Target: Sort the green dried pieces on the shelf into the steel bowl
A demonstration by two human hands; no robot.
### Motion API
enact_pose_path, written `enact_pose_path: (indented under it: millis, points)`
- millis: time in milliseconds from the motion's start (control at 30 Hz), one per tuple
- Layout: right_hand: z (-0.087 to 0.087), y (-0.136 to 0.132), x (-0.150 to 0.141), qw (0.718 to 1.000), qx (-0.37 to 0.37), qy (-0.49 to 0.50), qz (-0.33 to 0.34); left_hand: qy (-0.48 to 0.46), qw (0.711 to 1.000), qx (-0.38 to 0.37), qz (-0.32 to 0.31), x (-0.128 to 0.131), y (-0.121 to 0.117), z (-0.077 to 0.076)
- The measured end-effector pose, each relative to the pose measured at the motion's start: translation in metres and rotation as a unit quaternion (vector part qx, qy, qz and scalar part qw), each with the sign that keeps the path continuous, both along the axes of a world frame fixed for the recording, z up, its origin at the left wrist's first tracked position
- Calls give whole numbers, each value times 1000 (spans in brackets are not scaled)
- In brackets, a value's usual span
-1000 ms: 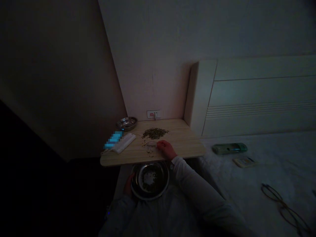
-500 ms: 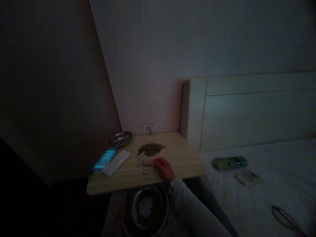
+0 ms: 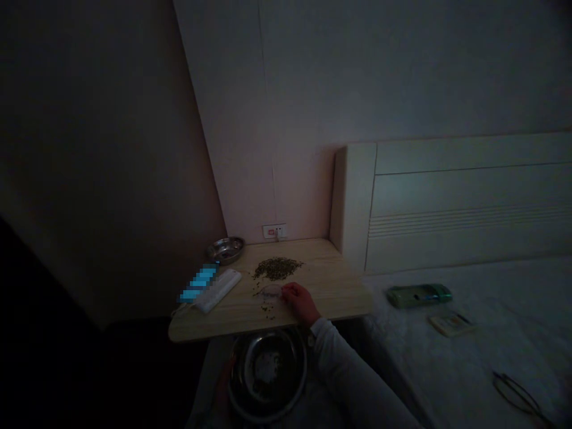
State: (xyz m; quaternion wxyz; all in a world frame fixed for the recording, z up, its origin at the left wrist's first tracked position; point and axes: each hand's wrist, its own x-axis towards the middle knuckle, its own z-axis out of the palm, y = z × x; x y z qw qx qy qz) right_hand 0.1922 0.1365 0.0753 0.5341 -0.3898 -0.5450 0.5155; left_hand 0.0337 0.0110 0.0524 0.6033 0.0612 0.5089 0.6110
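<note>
Hands apart, left (image 3: 223,382) holds the large bowl (image 3: 292,384), right (image 3: 301,304) a clear piece (image 3: 271,291).

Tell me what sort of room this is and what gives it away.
Probably a bedroom: a pale panelled headboard stands against the wall, a bed with a light cover lies below it, and a small wooden table sits beside the bed.

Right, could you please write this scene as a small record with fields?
surface: wooden tabletop
pile: small greenish grains, a few scattered nearer the person
right hand: seems to pinch a thin clear item
left hand: at the side of the large metal bowl
back left: small metal bowl
on bed: green bottle
light: dim
</note>
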Motion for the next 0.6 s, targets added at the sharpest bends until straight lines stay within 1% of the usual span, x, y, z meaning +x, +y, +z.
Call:
enact_pose_path:
  millis: [100,233,367,467,600]
  points:
    - [3,-1,1,1000,-13,-3,-2,2,1000,6,6,3,-1,3]
    - [6,-2,1,1000,-10,-2,-5,24,999,18,23,2,1,-1]
    - [9,-3,1,1000,-6,-12,-8,-6,1000,11,12,2,3,-2]
    - [8,-3,2,1000,-2,-12,-6,-13,1000,6,21,2,5,0]
    - [4,-1,2,1000,7,-13,-6,-25,1000,6,2,4,3,6]
